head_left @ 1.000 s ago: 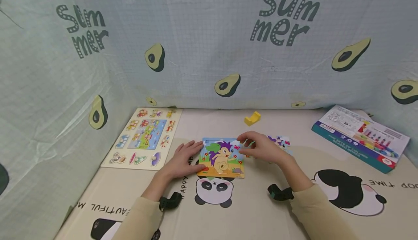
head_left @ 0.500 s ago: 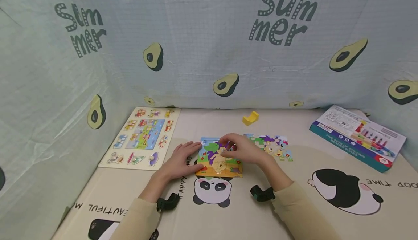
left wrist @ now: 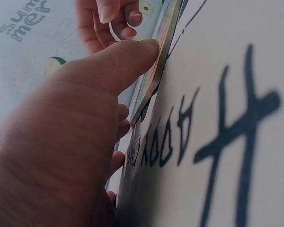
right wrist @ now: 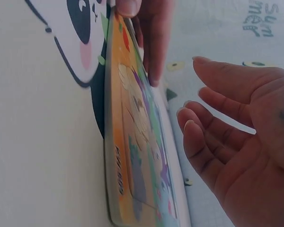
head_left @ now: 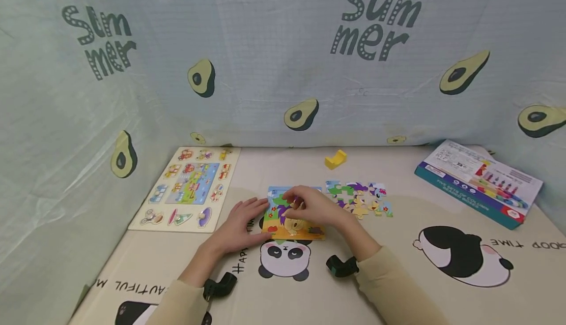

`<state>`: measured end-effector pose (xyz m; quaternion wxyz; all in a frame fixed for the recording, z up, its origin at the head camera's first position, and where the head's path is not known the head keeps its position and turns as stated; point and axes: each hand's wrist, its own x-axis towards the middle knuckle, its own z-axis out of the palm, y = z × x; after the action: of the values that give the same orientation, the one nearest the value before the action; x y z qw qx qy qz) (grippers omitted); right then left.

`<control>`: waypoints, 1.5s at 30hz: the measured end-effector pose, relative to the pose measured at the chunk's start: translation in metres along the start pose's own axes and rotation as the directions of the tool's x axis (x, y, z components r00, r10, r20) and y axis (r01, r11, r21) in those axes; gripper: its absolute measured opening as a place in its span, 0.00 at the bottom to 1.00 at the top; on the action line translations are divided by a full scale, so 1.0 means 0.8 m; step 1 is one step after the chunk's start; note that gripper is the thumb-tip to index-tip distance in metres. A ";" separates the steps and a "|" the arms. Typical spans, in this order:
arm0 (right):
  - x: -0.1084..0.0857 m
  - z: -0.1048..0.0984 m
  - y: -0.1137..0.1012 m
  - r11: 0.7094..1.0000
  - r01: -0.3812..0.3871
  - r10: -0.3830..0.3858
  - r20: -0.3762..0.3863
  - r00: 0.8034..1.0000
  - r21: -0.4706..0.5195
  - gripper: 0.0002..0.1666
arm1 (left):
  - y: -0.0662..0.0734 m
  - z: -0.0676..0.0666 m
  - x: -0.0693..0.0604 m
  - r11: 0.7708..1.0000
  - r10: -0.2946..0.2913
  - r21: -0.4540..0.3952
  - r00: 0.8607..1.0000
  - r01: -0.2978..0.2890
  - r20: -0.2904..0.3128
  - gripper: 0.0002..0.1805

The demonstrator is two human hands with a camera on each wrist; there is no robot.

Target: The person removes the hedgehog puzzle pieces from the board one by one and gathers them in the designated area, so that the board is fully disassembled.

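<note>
A jigsaw board (head_left: 305,235) with a purple-haired hedgehog picture lies flat on the table in the head view. My left hand (head_left: 236,226) rests along its left side, fingers spread; in the left wrist view the thumb of that left hand (left wrist: 61,123) touches the board's edge. Over the board hovers my right hand (head_left: 316,207), hiding part of the picture. In the right wrist view my right hand (right wrist: 246,127) has loosely bent fingers, apart from the board (right wrist: 132,151), with nothing visible between them. Right of the board lie several jigsaw pieces (head_left: 360,199), forming a similar picture.
A knob puzzle board (head_left: 192,187) lies at the back left. Behind the jigsaw pieces stands a small yellow block (head_left: 336,160). A flat bead box (head_left: 479,182) lies at the back right. Printed fabric (head_left: 247,69) hangs behind the table.
My right hand has moved left, from the board's right edge to over its middle, uncovering the pieces on the right. The left hand stays at the board's left side.
</note>
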<state>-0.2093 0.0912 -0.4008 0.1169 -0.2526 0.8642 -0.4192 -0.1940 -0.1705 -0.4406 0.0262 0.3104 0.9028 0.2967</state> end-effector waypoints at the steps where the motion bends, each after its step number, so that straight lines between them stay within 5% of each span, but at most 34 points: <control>1: 0.001 0.002 -0.001 1.000 0.000 0.000 0.003 1.000 0.003 0.25 | 0.000 0.000 -0.001 1.000 0.001 -0.002 1.000 -0.001 0.000 0.43; 18: 0.003 0.028 -0.001 0.998 -0.016 0.020 0.064 0.998 -0.056 0.21 | 0.001 0.002 0.002 1.000 0.030 0.003 1.000 -0.030 0.003 0.42; 45: 0.008 0.048 -0.009 0.975 -0.061 0.070 0.035 0.997 -0.213 0.26 | -0.001 -0.001 0.000 0.999 0.034 0.015 0.999 -0.034 0.007 0.42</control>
<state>-0.1959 0.0583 -0.4190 0.1211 -0.2438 0.9092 -0.3151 -0.1947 -0.1713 -0.4408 0.0217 0.3270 0.8995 0.2890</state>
